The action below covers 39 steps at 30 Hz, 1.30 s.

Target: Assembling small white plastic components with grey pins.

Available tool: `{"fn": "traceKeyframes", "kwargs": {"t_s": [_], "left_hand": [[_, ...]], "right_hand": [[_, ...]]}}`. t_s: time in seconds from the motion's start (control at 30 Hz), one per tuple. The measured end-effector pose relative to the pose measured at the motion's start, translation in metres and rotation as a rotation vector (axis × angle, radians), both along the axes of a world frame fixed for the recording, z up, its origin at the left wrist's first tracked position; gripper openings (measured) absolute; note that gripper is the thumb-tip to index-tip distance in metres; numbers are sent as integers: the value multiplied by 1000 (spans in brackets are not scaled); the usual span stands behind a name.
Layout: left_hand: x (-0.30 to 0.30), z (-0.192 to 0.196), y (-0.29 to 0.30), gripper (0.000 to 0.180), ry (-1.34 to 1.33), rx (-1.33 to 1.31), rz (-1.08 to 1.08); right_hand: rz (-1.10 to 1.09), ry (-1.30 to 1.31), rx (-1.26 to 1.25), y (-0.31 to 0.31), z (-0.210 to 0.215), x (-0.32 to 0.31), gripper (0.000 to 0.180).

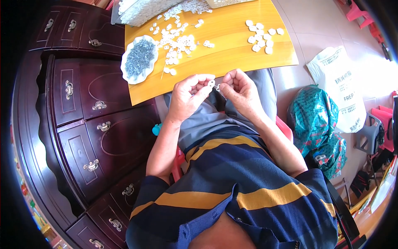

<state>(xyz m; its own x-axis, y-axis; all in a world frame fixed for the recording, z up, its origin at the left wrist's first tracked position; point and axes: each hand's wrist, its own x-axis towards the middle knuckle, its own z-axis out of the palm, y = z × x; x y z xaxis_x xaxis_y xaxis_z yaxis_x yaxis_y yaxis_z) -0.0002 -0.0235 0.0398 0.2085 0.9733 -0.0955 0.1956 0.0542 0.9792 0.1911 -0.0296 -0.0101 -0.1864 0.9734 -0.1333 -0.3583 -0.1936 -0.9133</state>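
Above my lap, just off the table's near edge, my left hand (190,94) pinches a small white plastic piece with holes (211,83) between thumb and fingers. Facing it, my right hand (241,92) is closed in a pinch on a tiny whitish part (218,87) with a thin metal bit beside it; its exact kind is too small to tell. The fingertips almost meet. Beyond my left hand, many loose white plastic pieces (177,41) lie scattered on the yellow wooden table (226,50). A white wavy-rimmed dish (154,58) holds a heap of small grey metal fasteners (140,59).
At the table's right lies a group of white round pieces (260,37). A clear bin of white parts (143,16) stands at the back left. Dark wooden drawers (95,99) flank my left. Green plastic bags (315,114) and a white sack (344,89) sit on the floor at right.
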Motion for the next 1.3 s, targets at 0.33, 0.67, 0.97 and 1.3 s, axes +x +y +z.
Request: {"fn": "traceKeyframes", "kwargs": {"t_s": [0.33,0.67,0.97,1.3], "left_hand": [[-5,-8,1,26,50,10,-110],[3,-6,2,20,41,52,-68],[16,6,4,36,111,73,-84],[34,2,2,34,668,682,-15]], "right_hand": [[-1,26,18,0,0,-1,9],[32,161,-72,-2,2,0,13],[-6,282,-145,0,3,1,12],[-100,339,-220,-1,3,-1,10]]}}
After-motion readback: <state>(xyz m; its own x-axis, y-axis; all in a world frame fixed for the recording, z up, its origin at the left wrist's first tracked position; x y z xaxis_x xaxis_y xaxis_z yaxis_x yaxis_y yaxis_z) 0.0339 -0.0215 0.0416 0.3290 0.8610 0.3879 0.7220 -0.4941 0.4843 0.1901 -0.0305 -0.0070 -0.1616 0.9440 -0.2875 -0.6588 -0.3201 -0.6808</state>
